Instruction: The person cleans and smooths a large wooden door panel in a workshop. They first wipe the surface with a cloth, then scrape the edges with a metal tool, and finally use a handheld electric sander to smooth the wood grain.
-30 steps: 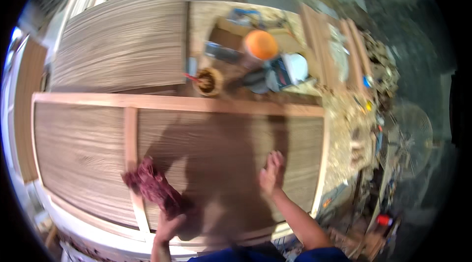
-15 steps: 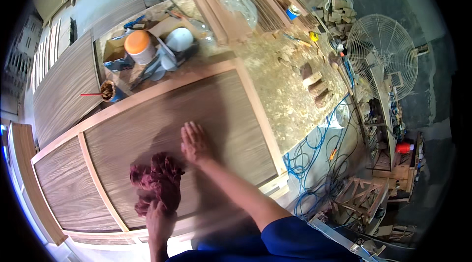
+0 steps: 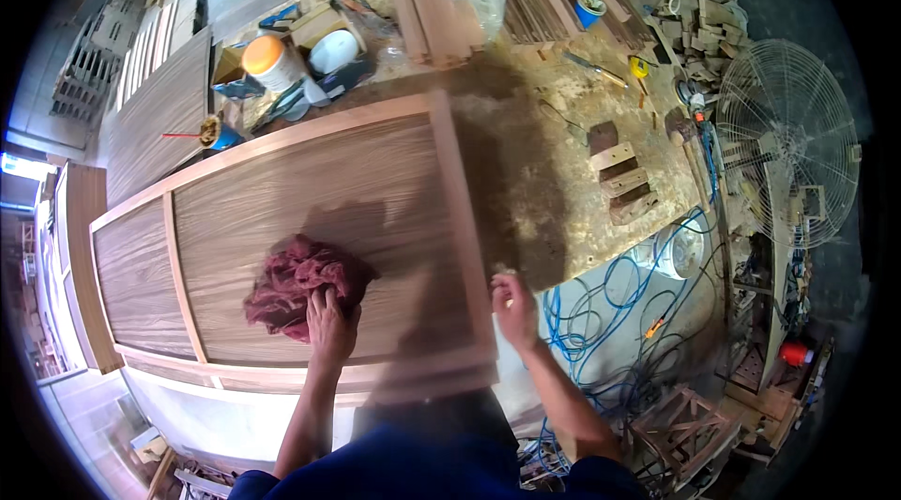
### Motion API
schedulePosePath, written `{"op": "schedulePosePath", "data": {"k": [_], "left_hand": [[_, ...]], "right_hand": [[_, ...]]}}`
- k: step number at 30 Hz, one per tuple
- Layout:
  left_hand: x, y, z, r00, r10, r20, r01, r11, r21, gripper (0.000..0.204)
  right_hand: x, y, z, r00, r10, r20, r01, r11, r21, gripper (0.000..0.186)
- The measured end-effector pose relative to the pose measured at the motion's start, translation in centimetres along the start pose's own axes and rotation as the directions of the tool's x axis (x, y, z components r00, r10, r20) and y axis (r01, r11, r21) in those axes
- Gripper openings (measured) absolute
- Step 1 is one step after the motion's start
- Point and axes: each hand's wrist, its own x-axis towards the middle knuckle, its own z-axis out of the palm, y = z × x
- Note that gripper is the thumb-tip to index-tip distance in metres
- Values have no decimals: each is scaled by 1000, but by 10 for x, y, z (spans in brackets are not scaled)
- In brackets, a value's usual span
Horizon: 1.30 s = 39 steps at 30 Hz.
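Observation:
A crumpled maroon cloth [image 3: 305,279] is bunched over the wood-grain panel [image 3: 375,167] of a large framed piece, which has a pale wooden frame [image 3: 310,131] and a crosspiece [image 3: 181,261]. My left hand [image 3: 330,323] grips the cloth at its near side. Just beyond the frame's right edge, my right hand [image 3: 514,307] is held with its fingers curled in. Whether anything small sits in those fingers I cannot make out.
Behind the frame stand an orange-lidded tub [image 3: 272,63], a white bowl [image 3: 335,51] and a blue cup [image 3: 218,134]. Wooden strips [image 3: 427,7] and small blocks [image 3: 622,183] lie on the workbench [image 3: 526,143]. Blue hoses [image 3: 601,303] tangle at right, below a large fan [image 3: 786,143].
My right hand has left the panel and moved right, past the frame's edge, its fingers now curled. My left hand still holds the cloth, now spread wider. The view has shifted.

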Motion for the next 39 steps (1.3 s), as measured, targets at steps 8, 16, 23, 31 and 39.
{"op": "schedulePosePath", "data": {"k": [8, 16, 23, 31, 39], "left_hand": [[-15, -41, 110, 968, 116, -223, -7, 899, 439, 78], [-18, -43, 108, 973, 142, -184, -63, 923, 379, 81], [-9, -25, 105, 932, 262, -250, -153, 911, 383, 85], [-8, -13, 106, 981, 40, -187, 3, 975, 222, 82], [-5, 1, 100, 975, 80, -205, -54, 990, 131, 80]], "right_hand": [[270, 98, -68, 981, -17, -195, -47, 947, -319, 50], [346, 72, -43, 992, 65, -109, -110, 873, -476, 38], [269, 78, -23, 998, -61, 14, 58, 986, 158, 23], [257, 16, -18, 979, -200, 47, 201, 883, -424, 51], [291, 96, -38, 919, -354, -173, 166, 746, -645, 57]]}}
